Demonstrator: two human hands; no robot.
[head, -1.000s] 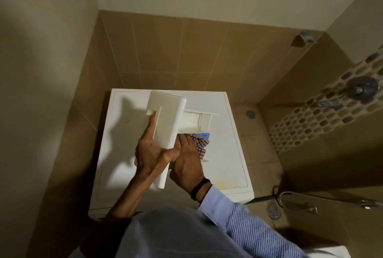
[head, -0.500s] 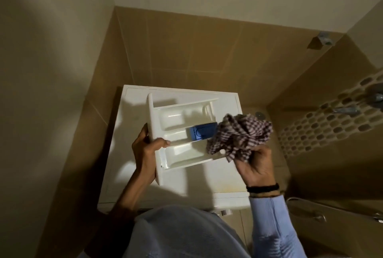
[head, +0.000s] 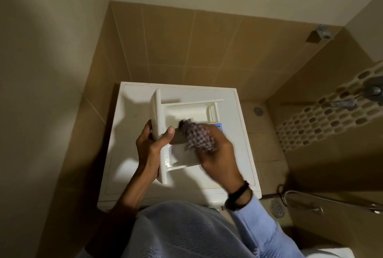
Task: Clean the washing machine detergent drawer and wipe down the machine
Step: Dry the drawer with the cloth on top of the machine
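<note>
2 hands share the detergent drawer (head: 186, 110) over the middle of the washing machine (head: 132, 116) top. The left hand (head: 149, 148) grips its front panel, and the right hand (head: 219, 154) clutches a bunched checked cloth (head: 199, 136) pressed inside. Corners and the blue insert (head: 218, 126) likely need short, firm strokes. A hose (head: 300, 195) lies past the right edge, out of the way.

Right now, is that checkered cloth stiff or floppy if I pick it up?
Probably floppy: the checkered cloth is crumpled into soft folds under the right hand. Likely light, too, since one hand holds it against the detergent drawer.
</note>
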